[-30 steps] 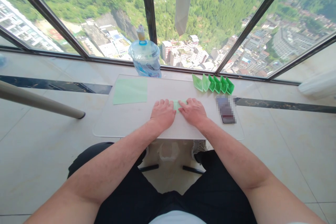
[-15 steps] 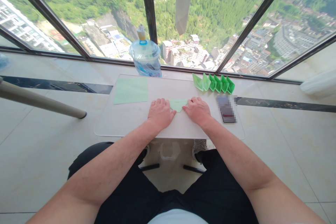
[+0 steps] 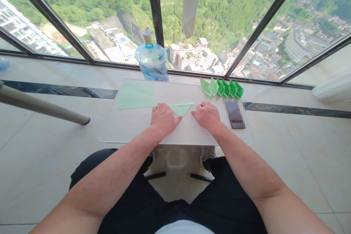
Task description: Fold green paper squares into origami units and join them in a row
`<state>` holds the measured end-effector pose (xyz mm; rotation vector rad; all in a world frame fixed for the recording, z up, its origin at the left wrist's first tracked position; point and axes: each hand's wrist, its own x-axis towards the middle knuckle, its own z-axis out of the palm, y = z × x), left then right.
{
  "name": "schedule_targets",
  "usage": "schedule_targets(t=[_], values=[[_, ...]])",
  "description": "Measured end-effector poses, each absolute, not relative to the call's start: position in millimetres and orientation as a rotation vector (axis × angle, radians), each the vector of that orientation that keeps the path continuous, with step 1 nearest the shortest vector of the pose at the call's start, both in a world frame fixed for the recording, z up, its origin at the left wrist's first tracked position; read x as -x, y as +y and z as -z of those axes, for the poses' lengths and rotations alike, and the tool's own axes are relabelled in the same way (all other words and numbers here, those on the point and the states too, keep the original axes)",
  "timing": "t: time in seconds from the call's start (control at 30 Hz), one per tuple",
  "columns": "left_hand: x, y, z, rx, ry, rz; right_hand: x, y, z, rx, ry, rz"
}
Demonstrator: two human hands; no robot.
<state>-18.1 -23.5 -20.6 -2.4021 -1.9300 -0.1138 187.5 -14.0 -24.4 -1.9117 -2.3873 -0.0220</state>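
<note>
A pale green paper folded into a downward-pointing triangle (image 3: 181, 108) lies on the small white table (image 3: 131, 128). My left hand (image 3: 162, 118) rests palm down on the table, fingers together, its thumb touching the triangle's left edge. On the other side, my right hand (image 3: 207, 116) lies flat just right of the triangle, fingers extended and apart from the paper. Neither hand grips anything.
A stack of flat green sheets (image 3: 136, 95) lies at the table's far left. Several folded green paper pieces (image 3: 222, 87) stand in a row at the far right, a phone (image 3: 235, 114) beside them. A water jug (image 3: 151, 60) stands by the window frame (image 3: 153, 7).
My hands have slid apart, left hand leftward and right hand rightward, uncovering the folded green triangle that they had pressed between them.
</note>
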Motion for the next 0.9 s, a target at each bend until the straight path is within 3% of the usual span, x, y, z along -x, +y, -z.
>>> schedule_targets(t=[0.2, 0.53, 0.77, 0.9], values=[[15, -24, 22, 2.451, -1.962, 0.096, -165, -18, 26, 1.590, -2.508, -0.028], [20, -18, 21, 2.393, -2.067, 0.157, -164, -19, 25, 1.657, -2.565, -0.094], [13, -14, 32, 2.757, -1.638, 0.421, -165, -10, 29, 1.667, -2.269, -0.289], [9, -5, 37, 2.800, -1.641, 0.423, -174, 1, 31, 1.786, -2.136, -0.363]])
